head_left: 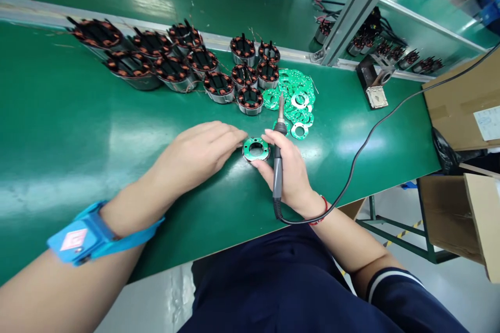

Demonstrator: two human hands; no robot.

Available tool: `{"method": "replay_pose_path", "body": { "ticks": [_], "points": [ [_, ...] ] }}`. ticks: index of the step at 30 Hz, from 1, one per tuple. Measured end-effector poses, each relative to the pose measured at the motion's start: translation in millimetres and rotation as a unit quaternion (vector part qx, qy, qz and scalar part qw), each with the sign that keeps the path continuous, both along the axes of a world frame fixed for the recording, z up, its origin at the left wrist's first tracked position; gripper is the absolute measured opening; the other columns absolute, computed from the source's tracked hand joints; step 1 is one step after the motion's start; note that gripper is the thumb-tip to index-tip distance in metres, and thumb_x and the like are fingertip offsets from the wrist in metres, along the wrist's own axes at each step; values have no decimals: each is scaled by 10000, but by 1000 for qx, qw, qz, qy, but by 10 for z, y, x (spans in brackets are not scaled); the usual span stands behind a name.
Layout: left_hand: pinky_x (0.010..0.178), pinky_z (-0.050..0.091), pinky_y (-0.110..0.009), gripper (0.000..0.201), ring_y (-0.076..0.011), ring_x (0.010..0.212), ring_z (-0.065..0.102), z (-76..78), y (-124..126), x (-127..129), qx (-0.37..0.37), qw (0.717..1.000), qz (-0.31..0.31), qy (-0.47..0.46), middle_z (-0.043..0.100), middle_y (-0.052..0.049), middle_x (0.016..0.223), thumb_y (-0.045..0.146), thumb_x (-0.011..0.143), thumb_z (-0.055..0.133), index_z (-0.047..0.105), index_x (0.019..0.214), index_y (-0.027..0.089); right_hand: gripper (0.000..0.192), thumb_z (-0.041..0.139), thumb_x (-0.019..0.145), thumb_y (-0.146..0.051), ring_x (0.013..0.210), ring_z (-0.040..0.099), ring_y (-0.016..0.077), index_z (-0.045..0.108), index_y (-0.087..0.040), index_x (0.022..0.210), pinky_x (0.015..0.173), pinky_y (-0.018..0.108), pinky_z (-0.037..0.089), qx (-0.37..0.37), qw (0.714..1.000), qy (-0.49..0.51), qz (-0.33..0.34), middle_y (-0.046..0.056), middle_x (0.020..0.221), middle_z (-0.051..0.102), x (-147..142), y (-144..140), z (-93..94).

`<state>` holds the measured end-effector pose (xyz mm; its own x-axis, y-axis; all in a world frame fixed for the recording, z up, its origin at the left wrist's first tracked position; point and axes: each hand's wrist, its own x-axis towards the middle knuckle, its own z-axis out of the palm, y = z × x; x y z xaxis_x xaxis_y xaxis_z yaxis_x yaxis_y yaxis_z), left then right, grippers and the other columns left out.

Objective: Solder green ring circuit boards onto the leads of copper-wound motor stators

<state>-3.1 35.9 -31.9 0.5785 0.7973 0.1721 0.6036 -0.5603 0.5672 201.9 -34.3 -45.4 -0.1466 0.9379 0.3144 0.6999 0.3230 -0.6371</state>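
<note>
A ring-shaped green board (pixel 247 152) is set near the front edge of the green table (pixel 351 140), between the two hands. Its left edge is met by the bunched fingers of the left hand (pixel 207 148); whether it is pinched there cannot be told. In the right hand (pixel 291 166) a soldering iron (pixel 277 171) is held, tip pointed away, while thumb and fingertips are curved narrowly about the board's right side. Just beyond, more green ring boards (pixel 291 96) are heaped beside grouped copper-wound stators (pixel 172 70). A blue strap (pixel 91 234) is worn on the left wrist; a pinkish label (pixel 74 239) is fixed to it, its marks too blurred to be read. On a cardboard box (pixel 449 96) at right, a white sheet (pixel 488 122) is stuck, its print too small to be made out
</note>
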Motion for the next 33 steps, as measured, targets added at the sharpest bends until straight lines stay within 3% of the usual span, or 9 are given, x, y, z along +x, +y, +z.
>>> {"method": "replay_pose_path", "body": {
  "ticks": [4,9,12,17,19,21,26,29,33],
  "points": [
    [898,553,-471,368,-266,942,668,62,33,0,-11,1000,-9,2,730,-40,955,413,1023,343,680,924,302,511,625,1016,-411,1211,698,270,470,-224,1466,1047,445,566,-4,1000,3,1,122,1270,718,-2,8,-8],
    [772,489,-361,276,-181,787,589,201,43,80,-145,987,36,-50,648,6,822,393,993,450,624,852,231,462,602,1029,-358,1202,693,266,494,-219,1457,1036,430,556,1,1000,-15,3,121,1289,717,-29,14,-9],
    [639,425,-299,242,-136,655,518,192,64,122,-265,954,90,-108,566,38,679,397,932,530,613,798,213,439,580,1041,-340,1172,690,255,511,-212,1456,1025,415,548,7,1000,-30,0,122,1304,710,-54,13,-10],
    [480,351,-222,188,-100,496,442,113,88,159,-424,871,161,-189,520,39,551,382,767,642,607,727,201,430,554,1056,-341,1104,683,248,535,-186,1456,974,398,551,4,998,-63,-1,121,1249,715,-79,10,-10],
    [448,339,-209,196,-94,462,430,116,61,191,-467,839,178,-216,513,36,520,374,759,659,589,698,201,426,556,1056,-341,1088,682,244,540,-184,1452,965,391,551,15,998,-68,-2,120,1246,715,-82,11,-14],
    [449,366,-213,192,-97,452,449,133,13,224,-465,829,196,-240,527,26,513,356,763,660,581,679,202,416,555,1057,-338,1096,683,241,541,-182,1442,975,386,547,31,997,-65,-10,121,1252,714,-85,10,-22],
    [559,524,-289,224,-162,554,608,128,-119,196,-363,867,230,-251,656,5,658,375,745,640,692,901,223,421,539,1063,-359,1150,683,249,514,-199,1452,1020,410,537,39,998,-50,-30,118,1261,714,-100,-3,-48],
    [687,587,-366,292,-212,700,687,108,-176,125,-293,913,204,-196,731,-27,813,455,760,608,725,922,242,413,525,1069,-378,1142,688,244,516,-206,1444,1017,404,534,45,997,-58,-36,109,1252,718,-109,-12,-52],
    [902,581,-461,367,-266,935,711,128,-242,82,-132,975,150,-100,752,-71,1010,477,860,490,754,935,232,406,500,1080,-379,1082,692,228,510,-197,1443,987,382,535,52,996,-69,-33,104,1243,722,-109,-15,-34]
  ]
}}
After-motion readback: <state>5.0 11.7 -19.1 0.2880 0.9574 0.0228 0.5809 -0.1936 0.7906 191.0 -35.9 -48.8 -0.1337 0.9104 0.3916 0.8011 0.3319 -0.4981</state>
